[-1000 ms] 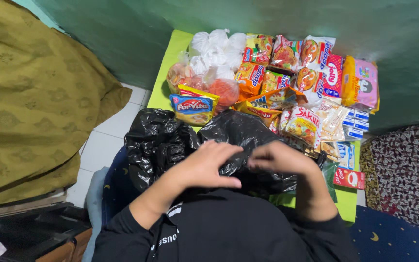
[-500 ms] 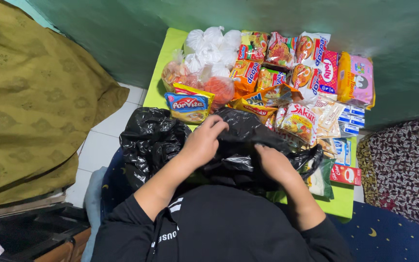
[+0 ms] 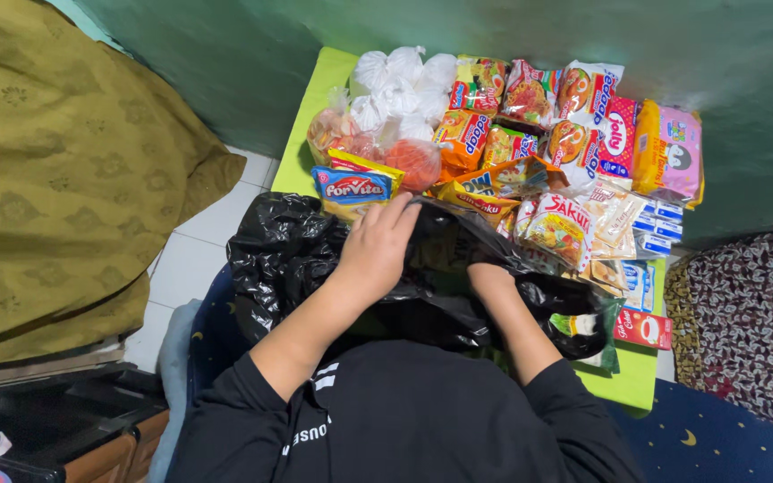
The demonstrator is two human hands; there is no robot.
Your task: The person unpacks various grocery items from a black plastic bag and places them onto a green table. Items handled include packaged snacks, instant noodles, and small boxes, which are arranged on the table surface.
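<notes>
Left hand (image 3: 376,253) is clenched on the upper rim of a black plastic bag (image 3: 445,300), lifting that edge to hold the mouth open. Right hand (image 3: 491,279) sits at the mouth with its fingers inside; the grip there is hidden, so whether it is clenched or released cannot be told. The bag lies on the near edge of the lime-green worktop (image 3: 637,376), against the person's chest. A second crumpled black bag (image 3: 277,255) lies just beside it, to the left. Beyond the mouth, groceries crowd the worktop: a blue-and-yellow packet (image 3: 352,190) touching the left fingertips, instant noodle packets (image 3: 558,228), white knotted bags (image 3: 400,85) and a pink pack (image 3: 670,154) near the green wall.

Judgement: the bag-opening step is in hand. The next move calls for keeping the rim raised while the right hand frees itself.
</notes>
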